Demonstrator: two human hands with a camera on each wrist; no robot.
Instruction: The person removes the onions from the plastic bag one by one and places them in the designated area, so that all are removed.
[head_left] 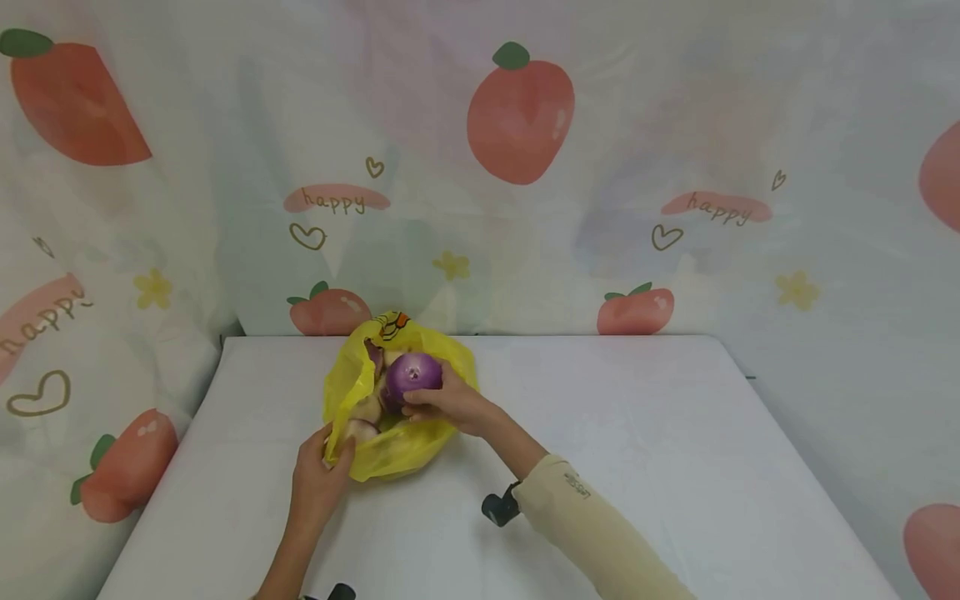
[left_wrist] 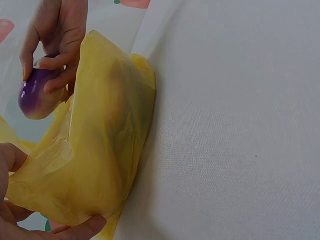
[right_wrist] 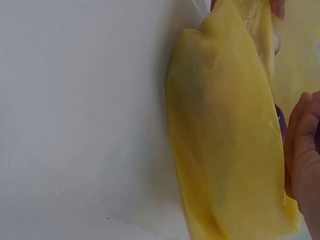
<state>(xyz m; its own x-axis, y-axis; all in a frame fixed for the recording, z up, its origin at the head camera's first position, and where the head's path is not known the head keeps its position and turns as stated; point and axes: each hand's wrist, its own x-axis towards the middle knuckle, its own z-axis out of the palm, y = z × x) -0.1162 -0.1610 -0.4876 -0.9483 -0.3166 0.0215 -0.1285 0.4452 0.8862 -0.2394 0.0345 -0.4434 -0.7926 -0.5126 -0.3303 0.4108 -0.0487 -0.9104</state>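
Note:
A yellow plastic bag (head_left: pixel 405 458) stands with its mouth spread on the white table, near the back edge. My left hand (head_left: pixel 321 471) pinches the near-left rim of the bag; in the left wrist view its fingers (left_wrist: pixel 85 230) hold the thin plastic. My right hand (head_left: pixel 457 400) grips a glossy purple onion (head_left: pixel 412 373) at the bag's mouth. From the left wrist view, the onion (left_wrist: pixel 36 95) shows a pale underside and sits above the bag's rim. Pale bulbs that look like garlic (head_left: pixel 362 429) lie inside, partly hidden by the plastic, with another purple piece below the onion.
The white table (head_left: pixel 637 433) reaches to a hanging cloth backdrop (head_left: pixel 525 250) printed with fruit, hearts and words. Another such cloth (head_left: pixel 90 333) hangs along the left side. A dark wrist camera (head_left: pixel 500 507) juts from the right sleeve.

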